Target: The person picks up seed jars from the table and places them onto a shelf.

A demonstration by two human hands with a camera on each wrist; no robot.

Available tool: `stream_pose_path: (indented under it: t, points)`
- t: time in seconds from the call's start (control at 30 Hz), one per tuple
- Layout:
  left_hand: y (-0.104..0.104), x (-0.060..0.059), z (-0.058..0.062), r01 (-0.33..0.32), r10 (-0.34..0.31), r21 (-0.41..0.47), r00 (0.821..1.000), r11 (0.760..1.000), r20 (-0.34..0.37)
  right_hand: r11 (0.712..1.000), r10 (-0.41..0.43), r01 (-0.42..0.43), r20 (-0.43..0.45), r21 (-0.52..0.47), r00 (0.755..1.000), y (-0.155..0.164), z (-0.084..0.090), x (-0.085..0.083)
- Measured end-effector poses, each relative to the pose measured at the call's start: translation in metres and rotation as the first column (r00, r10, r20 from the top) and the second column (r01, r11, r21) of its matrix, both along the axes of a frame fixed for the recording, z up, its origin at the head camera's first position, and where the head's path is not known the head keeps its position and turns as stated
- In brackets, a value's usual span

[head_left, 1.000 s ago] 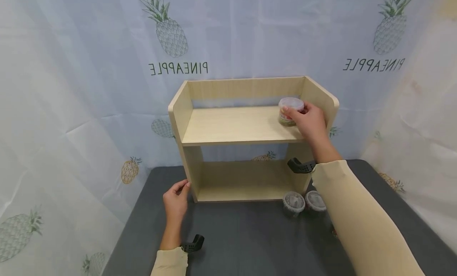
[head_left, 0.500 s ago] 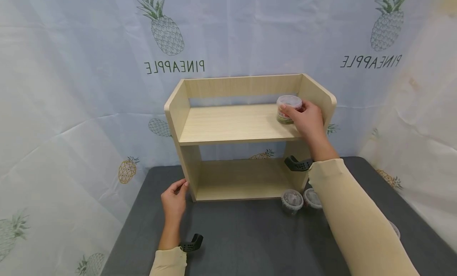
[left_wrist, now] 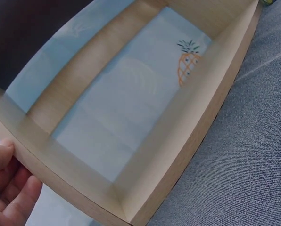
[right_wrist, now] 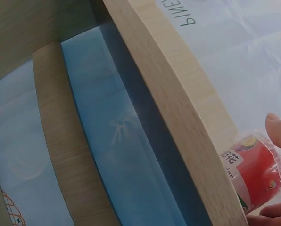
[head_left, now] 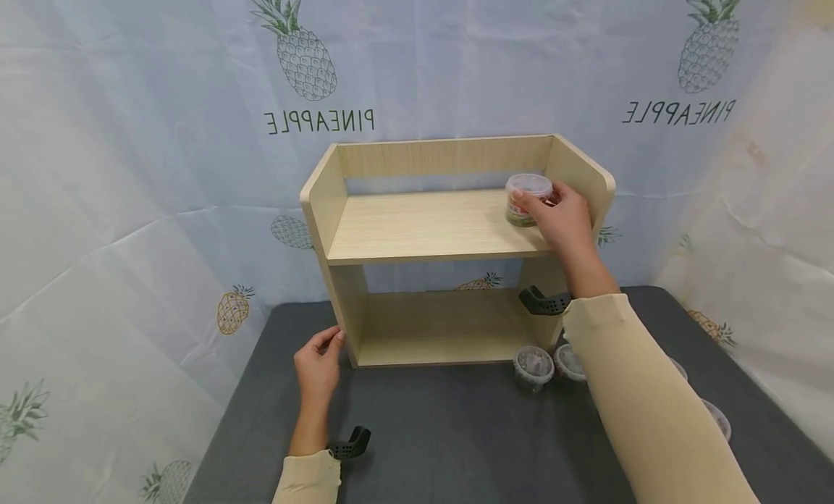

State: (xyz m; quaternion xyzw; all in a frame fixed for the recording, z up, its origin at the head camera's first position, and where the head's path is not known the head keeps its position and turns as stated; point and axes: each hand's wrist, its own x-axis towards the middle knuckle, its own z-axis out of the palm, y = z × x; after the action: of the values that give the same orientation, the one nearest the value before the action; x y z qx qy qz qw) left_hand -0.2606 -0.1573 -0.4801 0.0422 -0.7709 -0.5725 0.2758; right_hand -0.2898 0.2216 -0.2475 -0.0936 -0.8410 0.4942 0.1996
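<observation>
A two-tier wooden shelf (head_left: 417,229) stands on the dark table. On its upper board, close to the right side panel, is a clear plastic tub (head_left: 520,208) with a translucent lid. My right hand (head_left: 565,220) grips this tub, thumb in front and fingers around its right side. The right wrist view shows the tub's red label (right_wrist: 260,172) and only parts of the hand. My left hand (head_left: 317,370) pinches the front edge of the left side panel low down; in the left wrist view the thumb (left_wrist: 0,156) lies against that edge.
Two similar lidded tubs, a nearer one (head_left: 533,368) and one beside it (head_left: 570,363), stand before the shelf's right foot. More tubs (head_left: 718,421) show partly behind my right sleeve. A pineapple-print curtain (head_left: 443,62) hangs behind and at the sides.
The view has shifted slightly, and more of the tubs beyond my right sleeve shows. Both hands keep their places, with the tub still in my right hand on the upper board.
</observation>
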Motion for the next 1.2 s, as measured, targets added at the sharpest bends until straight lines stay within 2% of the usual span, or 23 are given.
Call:
stream_pose_path:
  t: [0.23, 0.43, 0.53, 0.6, 0.7, 0.77, 0.83, 0.9, 0.97, 1.03, 1.13, 1.2]
  points:
    - [0.0, -0.001, -0.001, -0.003, 0.003, 0.002, 1.0, 1.0, -0.003, 1.0, 0.008, -0.009, -0.042, -0.009, 0.999, -0.001, -0.004, 0.015]
    - [0.0, 0.001, 0.0, 0.006, -0.007, 0.008, 1.0, 1.0, 0.016, 0.993, 0.101, -0.103, -0.042, -0.056, 0.994, 0.006, -0.012, 0.04]
    - [0.001, 0.002, 0.0, 0.007, -0.007, 0.009, 1.0, 1.0, 0.025, 0.987, 0.135, -0.141, -0.086, -0.08, 0.987, 0.011, -0.023, 0.055]
    - [0.001, 0.002, 0.001, 0.003, -0.003, 0.007, 1.0, 1.0, 0.026, 0.984, 0.133, -0.149, -0.148, -0.098, 0.98, 0.013, -0.033, 0.065]
    - [0.0, 0.003, 0.002, 0.001, -0.001, 0.008, 1.0, 1.0, 0.024, 0.986, 0.087, -0.125, -0.292, -0.112, 0.952, 0.015, -0.053, 0.08]
    - [0.001, 0.004, 0.002, 0.003, -0.003, 0.002, 0.999, 1.0, 0.033, 0.99, 0.049, -0.098, -0.403, -0.103, 0.914, 0.016, -0.072, 0.087]
    - [0.001, 0.004, 0.003, 0.006, -0.006, 0.003, 0.999, 1.0, 0.046, 0.996, 0.028, -0.067, -0.494, -0.061, 0.869, 0.019, -0.094, 0.093]
    - [0.001, 0.005, 0.003, 0.01, -0.01, 0.004, 0.998, 1.0, 0.058, 0.999, 0.034, -0.028, -0.531, 0.02, 0.847, 0.022, -0.117, 0.096]
    - [0.001, 0.005, 0.003, 0.01, -0.01, 0.0, 0.998, 1.0, 0.058, 0.991, 0.069, -0.002, -0.504, 0.132, 0.861, 0.025, -0.14, 0.098]
    - [0.0, 0.005, 0.003, 0.01, -0.01, 0.001, 0.998, 1.0, 0.058, 0.963, 0.114, 0.007, -0.431, 0.271, 0.895, 0.028, -0.16, 0.099]
    - [0.0, 0.005, 0.003, 0.011, -0.012, 0.005, 0.998, 1.0, 0.062, 0.884, 0.188, -0.037, -0.282, 0.467, 0.941, 0.032, -0.183, 0.101]
    - [0.0, 0.005, 0.003, 0.014, -0.015, 0.016, 0.998, 1.0, 0.067, 0.823, 0.223, -0.08, -0.189, 0.563, 0.956, 0.034, -0.193, 0.1]
